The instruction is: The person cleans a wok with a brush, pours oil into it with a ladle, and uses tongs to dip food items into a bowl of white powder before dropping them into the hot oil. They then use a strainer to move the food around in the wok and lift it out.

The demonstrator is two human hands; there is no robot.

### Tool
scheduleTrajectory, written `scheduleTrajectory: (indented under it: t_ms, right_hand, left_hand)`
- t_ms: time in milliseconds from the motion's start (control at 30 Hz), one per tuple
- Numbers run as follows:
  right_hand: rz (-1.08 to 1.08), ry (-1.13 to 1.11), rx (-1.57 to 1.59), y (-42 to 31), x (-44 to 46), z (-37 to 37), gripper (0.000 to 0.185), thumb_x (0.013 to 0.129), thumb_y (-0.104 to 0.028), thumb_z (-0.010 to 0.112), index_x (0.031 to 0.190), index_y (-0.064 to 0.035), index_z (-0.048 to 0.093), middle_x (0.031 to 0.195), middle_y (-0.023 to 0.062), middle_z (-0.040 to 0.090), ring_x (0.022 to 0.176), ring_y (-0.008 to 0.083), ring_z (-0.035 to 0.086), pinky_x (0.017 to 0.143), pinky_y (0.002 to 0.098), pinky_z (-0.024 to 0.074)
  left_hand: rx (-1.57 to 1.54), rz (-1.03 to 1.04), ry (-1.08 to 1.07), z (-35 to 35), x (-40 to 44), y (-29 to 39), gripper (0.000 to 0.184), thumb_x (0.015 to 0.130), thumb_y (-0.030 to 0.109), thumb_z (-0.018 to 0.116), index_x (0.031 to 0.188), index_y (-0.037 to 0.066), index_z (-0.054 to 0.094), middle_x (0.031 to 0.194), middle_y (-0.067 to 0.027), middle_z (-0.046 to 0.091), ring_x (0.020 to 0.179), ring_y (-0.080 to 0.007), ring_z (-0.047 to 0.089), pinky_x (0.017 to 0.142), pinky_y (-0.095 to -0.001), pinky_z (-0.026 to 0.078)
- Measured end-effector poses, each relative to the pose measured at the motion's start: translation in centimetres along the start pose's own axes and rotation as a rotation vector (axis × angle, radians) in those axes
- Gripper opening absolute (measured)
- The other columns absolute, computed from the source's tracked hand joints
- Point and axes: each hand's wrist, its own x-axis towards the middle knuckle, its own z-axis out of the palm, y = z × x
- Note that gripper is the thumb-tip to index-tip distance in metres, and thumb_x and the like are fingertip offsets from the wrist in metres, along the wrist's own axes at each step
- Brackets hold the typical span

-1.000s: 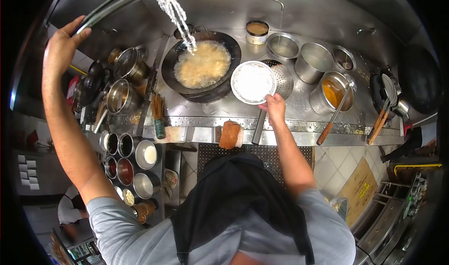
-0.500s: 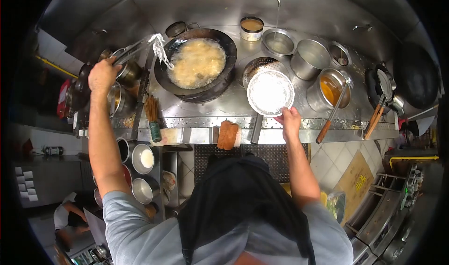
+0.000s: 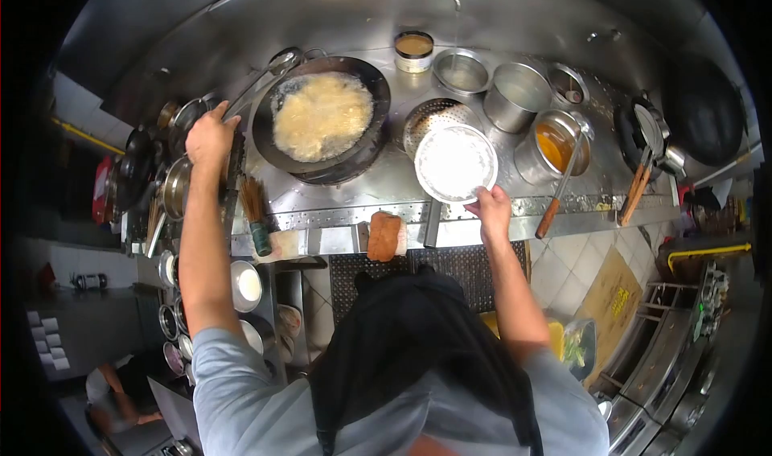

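My left hand (image 3: pixel 211 141) is closed around long metal tongs (image 3: pixel 251 92), whose tips reach the upper left rim of the wok (image 3: pixel 376 82). Pale, bubbling oil with frying pieces (image 3: pixel 323 117) fills the wok's middle. I see no white-coated strip at the tong tips now. With thumb and fingers, my right hand (image 3: pixel 492 211) grips the near right rim of a round metal bowl (image 3: pixel 456 162) holding white powder. Under and behind that bowl lies a perforated strainer (image 3: pixel 434 117), its dark handle (image 3: pixel 433 224) pointing toward me.
Behind the strainer stand a tin (image 3: pixel 414 52), a bowl under the tap (image 3: pixel 461 71) and a pot (image 3: pixel 517 98). A pot of orange liquid (image 3: pixel 553 149) holds a ladle (image 3: pixel 560 184). A bamboo brush (image 3: pixel 254 213) and brown cloth (image 3: pixel 386 237) lie near the front edge. Another person (image 3: pixel 117 396) is lower left.
The white-coated strip has left the tongs. My left hand has moved right and slightly down, with the tong tips now at the wok's rim. My right hand still grips the bowl.
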Motion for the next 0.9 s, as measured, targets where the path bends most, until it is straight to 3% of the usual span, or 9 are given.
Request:
scheduleTrajectory:
  t_ms: [133, 233, 433, 733, 900]
  right_hand:
    - [-0.004, -0.008, 0.033, 0.0, 0.9, 0.9, 0.015, 0.092, -0.011, 0.056, 0.084, 0.001, 0.057, 0.078, 0.0064, 0.063, 0.067, 0.013, 0.062, 0.063, 0.0286, 0.0575]
    - [-0.046, -0.065, 0.006, 0.6, 1.9, 1.5, 0.017, 0.092, -0.012, 0.057, 0.081, 0.0001, 0.056, 0.076, 0.0058, 0.061, 0.065, 0.0125, 0.061, 0.062, 0.0285, 0.0571]
    - [-0.091, -0.116, -0.064, 0.1, 2.2, 2.2, 0.022, 0.092, -0.014, 0.058, 0.074, -0.0013, 0.053, 0.071, 0.0057, 0.06, 0.063, 0.012, 0.06, 0.058, 0.0285, 0.0549]
    - [-0.059, -0.143, -0.037, 0.4, 3.1, 1.8, 0.019, 0.092, -0.015, 0.058, 0.08, 0.0002, 0.057, 0.074, 0.0067, 0.062, 0.064, 0.0125, 0.061, 0.058, 0.0289, 0.0545]
    - [-0.01, -0.176, -0.059, -0.3, 3.3, 1.5, 0.013, 0.094, -0.013, 0.055, 0.091, -0.0003, 0.057, 0.084, 0.0083, 0.064, 0.068, 0.0155, 0.064, 0.066, 0.0314, 0.0577]
  left_hand:
    - [-0.093, 0.219, 0.096, -5.6, -4.8, 4.0, 0.046, 0.081, 0.036, 0.07, 0.124, 0.02, 0.064, 0.113, -0.0128, 0.067, 0.102, -0.0318, 0.064, 0.086, -0.0413, 0.05]
    - [-0.063, 0.592, 0.066, -8.0, -8.2, 7.4, 0.042, 0.076, 0.025, 0.076, 0.115, 0.015, 0.068, 0.101, -0.0073, 0.069, 0.091, -0.0272, 0.067, 0.079, -0.0368, 0.054]
    - [0.03, 0.94, -0.04, -8.3, -13.2, 13.9, 0.04, 0.072, 0.026, 0.079, 0.108, 0.014, 0.07, 0.087, -0.007, 0.067, 0.082, -0.0254, 0.068, 0.072, -0.0367, 0.055]
    - [0.013, 0.985, -0.051, -7.0, -13.6, 16.6, 0.036, 0.074, 0.027, 0.076, 0.106, 0.013, 0.07, 0.085, -0.0081, 0.067, 0.081, -0.0267, 0.067, 0.071, -0.0376, 0.054]
    - [-0.017, 0.847, 0.038, -10.5, -13.2, 15.1, 0.036, 0.073, 0.021, 0.076, 0.108, 0.015, 0.071, 0.091, -0.0066, 0.068, 0.083, -0.0269, 0.067, 0.072, -0.0382, 0.053]
